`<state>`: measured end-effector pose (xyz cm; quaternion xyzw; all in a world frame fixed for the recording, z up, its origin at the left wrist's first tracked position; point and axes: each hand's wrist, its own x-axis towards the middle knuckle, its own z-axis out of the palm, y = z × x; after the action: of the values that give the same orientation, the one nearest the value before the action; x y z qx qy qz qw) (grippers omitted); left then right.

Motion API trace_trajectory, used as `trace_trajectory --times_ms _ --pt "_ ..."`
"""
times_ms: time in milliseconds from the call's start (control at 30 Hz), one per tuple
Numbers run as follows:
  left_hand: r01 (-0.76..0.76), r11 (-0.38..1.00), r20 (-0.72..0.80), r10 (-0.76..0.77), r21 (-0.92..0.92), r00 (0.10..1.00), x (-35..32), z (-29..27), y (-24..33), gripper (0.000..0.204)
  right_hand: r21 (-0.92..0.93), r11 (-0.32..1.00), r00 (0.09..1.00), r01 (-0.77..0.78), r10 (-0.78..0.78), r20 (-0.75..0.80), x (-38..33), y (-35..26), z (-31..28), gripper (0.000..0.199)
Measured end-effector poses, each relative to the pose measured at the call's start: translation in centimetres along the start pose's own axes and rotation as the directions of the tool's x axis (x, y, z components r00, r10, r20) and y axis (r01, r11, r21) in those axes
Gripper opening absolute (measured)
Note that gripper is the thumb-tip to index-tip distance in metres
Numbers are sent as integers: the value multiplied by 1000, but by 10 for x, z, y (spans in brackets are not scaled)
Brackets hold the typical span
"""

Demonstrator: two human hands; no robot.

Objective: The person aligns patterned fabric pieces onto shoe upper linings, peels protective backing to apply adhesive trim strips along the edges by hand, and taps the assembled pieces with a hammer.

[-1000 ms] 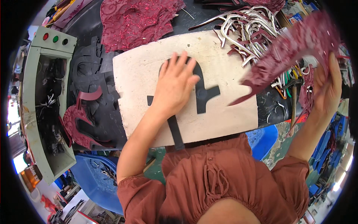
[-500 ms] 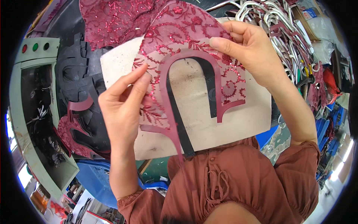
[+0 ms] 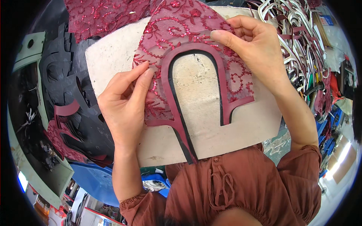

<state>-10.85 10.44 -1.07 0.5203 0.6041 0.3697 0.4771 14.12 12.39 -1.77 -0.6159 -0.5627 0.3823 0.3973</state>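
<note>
Far left: grey-green machine housing (image 3: 28, 56), dark cut scraps piled in its open bay (image 3: 71, 113). Left hand (image 3: 124, 105) pinches the left edge of the sequined maroon U-shaped piece (image 3: 188, 56), fingers curled, thumb on top. Piece sits over a matching black cut-out on the pale board (image 3: 233, 124) (edges nearly aligned). Right hand (image 3: 252, 41) grips its upper right edge, fingers closed on the fabric. Far right: loose heap of white and maroon strips (image 3: 298, 37).
</note>
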Motion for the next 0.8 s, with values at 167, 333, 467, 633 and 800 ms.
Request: trace_trajectory --times_ms 167,333,467,633,800 --pt "-98 988 -13 101 123 995 2 1 -1 17 -252 968 1000 1 -4 -11 3 -5 1 26" --pt "-96 963 -15 104 251 995 7 2 -1 17 -732 371 738 572 -622 262 9 -25 8 44" --pt "-72 983 3 72 171 997 10 0 7 18 -351 374 502 858 -471 725 -11 -30 33 42" --pt "180 979 158 -193 94 968 -20 -33 17 33 -327 499 588 802 -565 579 -18 -23 41 39" --pt "120 993 207 -116 -9 972 -42 -42 -2 40 -357 576 665 735 -512 544 -21 -26 44 40"
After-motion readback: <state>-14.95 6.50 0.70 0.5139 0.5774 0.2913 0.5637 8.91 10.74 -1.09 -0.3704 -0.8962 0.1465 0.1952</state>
